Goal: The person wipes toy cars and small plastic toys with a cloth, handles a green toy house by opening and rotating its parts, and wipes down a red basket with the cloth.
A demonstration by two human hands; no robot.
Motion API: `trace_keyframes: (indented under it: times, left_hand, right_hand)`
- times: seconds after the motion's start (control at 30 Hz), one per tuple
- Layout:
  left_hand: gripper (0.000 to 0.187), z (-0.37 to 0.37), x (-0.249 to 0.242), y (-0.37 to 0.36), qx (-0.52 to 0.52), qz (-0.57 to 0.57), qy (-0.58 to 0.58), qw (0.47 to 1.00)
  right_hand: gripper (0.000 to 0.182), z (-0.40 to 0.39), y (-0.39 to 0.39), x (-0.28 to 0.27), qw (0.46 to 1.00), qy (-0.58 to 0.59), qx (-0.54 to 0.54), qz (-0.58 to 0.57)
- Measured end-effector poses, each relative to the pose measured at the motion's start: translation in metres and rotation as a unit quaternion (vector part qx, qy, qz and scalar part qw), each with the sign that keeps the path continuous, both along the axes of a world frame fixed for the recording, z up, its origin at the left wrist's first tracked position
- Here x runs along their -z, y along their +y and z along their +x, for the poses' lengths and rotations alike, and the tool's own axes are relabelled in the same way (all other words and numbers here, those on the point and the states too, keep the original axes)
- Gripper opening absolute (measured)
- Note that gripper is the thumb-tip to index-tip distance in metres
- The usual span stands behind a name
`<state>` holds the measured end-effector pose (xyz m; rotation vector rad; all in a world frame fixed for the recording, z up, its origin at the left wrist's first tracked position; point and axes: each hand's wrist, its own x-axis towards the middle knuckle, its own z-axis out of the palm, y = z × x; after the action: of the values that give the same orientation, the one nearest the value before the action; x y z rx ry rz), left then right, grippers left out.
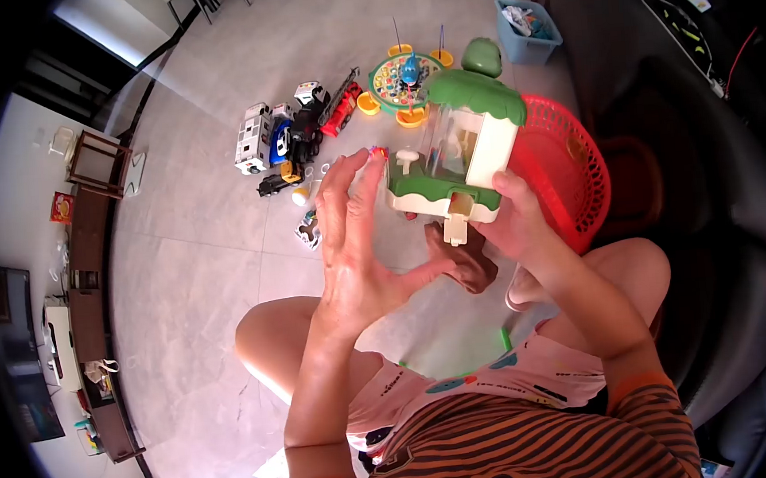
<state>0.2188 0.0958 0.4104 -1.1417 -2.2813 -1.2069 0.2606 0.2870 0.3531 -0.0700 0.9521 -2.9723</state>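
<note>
A green and cream toy dispenser (461, 145) with a clear window is held up in front of me. My right hand (516, 216) grips its lower right corner, the thumb on the cream side. A small cream flap (456, 229) hangs from its lower front. To its left is my left hand (357, 250), fingers raised and thumb spread apart. A tiny pink and red thing (378, 152) shows near the left fingertips; whether they touch it is unclear. Below the toy, a brown object (465, 264) is on the floor.
A red basket (565, 168) stands right of the toy. Toy vehicles (292, 139) and a round fishing toy (406, 82) are on the floor ahead. Farther back sits a blue bin (528, 33). A dark sofa (716, 171) lines the right side.
</note>
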Motion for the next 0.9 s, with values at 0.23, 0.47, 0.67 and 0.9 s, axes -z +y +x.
trace_keyframes:
  times: [0.23, 0.47, 0.67, 0.9]
  left_hand:
    - [0.072, -0.017, 0.016, 0.006, 0.101, 0.057, -0.155, 0.981]
    - [0.059, -0.017, 0.038, 0.027, 0.121, 0.193, -0.322, 0.919]
    - [0.060, -0.017, 0.042, 0.025, 0.117, 0.169, -0.257, 0.944]
    - [0.099, -0.026, 0.028, 0.011, 0.166, 0.126, -0.350, 0.913]
  right_hand:
    - [0.068, 0.000, 0.000, 0.008, 0.995, 0.020, -0.012, 0.094]
    - [0.070, -0.002, 0.005, 0.008, 0.990, 0.020, 0.034, 0.136]
    - [0.075, 0.000, 0.006, 0.002, 0.984, 0.041, 0.053, 0.168]
    - [0.078, -0.007, 0.013, 0.004, 0.948, 0.074, 0.049, 0.307]
